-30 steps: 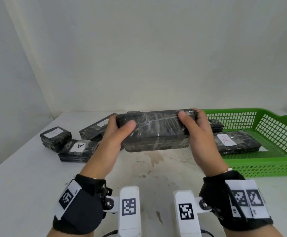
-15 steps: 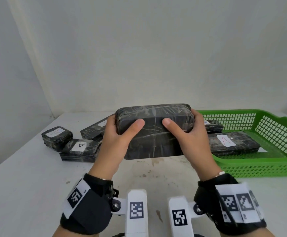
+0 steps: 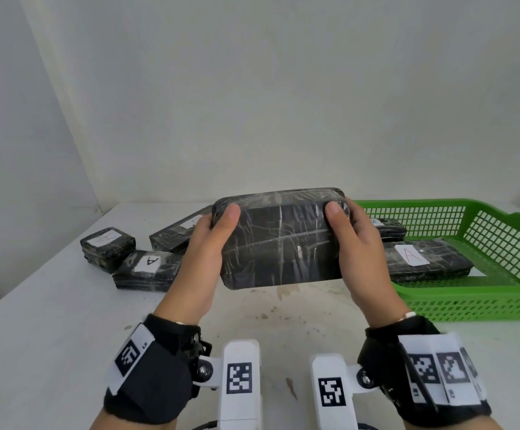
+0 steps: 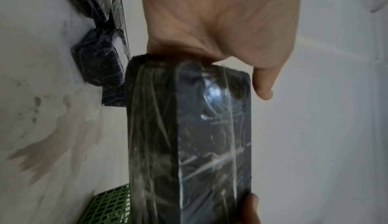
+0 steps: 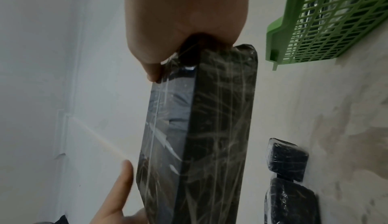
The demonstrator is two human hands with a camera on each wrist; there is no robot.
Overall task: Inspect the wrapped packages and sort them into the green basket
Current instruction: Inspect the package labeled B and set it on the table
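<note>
I hold a long black package point(image 3: 278, 240) wrapped in clear film above the table, its broad unlabelled face tilted toward me. My left hand point(image 3: 209, 240) grips its left end, thumb on the near face. My right hand point(image 3: 353, 240) grips the right end the same way. In the left wrist view the package point(image 4: 189, 144) runs away from my palm point(image 4: 220, 20). The right wrist view shows the package point(image 5: 201, 136) too. The green basket point(image 3: 469, 302) stands on the right, holding a package labelled A point(image 3: 423, 259) and another behind it point(image 3: 388, 228).
Three more wrapped packages lie on the white table point(image 3: 51, 336) to the left: a small one point(image 3: 107, 243), one labelled A point(image 3: 147, 270), and a longer one point(image 3: 175, 232) behind my left hand. A white wall rises behind the table.
Both hands have tipped the package so its broad face turns toward me, and my thumbs have slid outward to its upper corners.
</note>
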